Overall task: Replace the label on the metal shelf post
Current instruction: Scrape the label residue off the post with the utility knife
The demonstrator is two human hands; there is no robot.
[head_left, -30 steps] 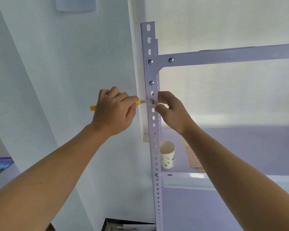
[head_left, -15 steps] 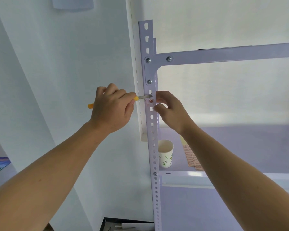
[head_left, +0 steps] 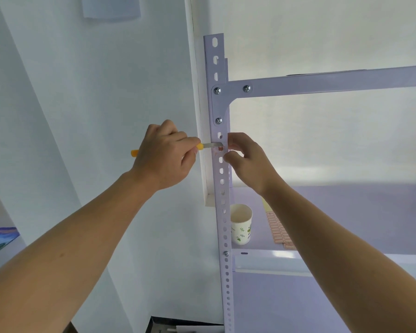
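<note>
Item: pale lilac perforated metal shelf post (head_left: pixel 221 200), upright at centre frame, bolted near the top to a matching horizontal metal beam (head_left: pixel 322 80) that runs to the right edge. Left hand (head_left: pixel 163 157), centre frame, fingers curled tight round the yellow-handled scraper with thin metal blade (head_left: pixel 211 145); the blade lies level, its tip against the post face. Reddish label remnant (head_left: pixel 218 152), small and smeared, sits on the post face at the blade tip, just below the third bolt. Right hand (head_left: pixel 247 159), directly right of the post, finger and thumb curled onto the post's right edge at blade height. Lower right of centre: white paper cup with green leaf print (head_left: pixel 241 224), upright on the lilac shelf board (head_left: pixel 370 224), just beside the post. Sheet of red-bordered labels (head_left: pixel 277 230) lies flat near the cup, partly hidden by the right forearm.
</note>
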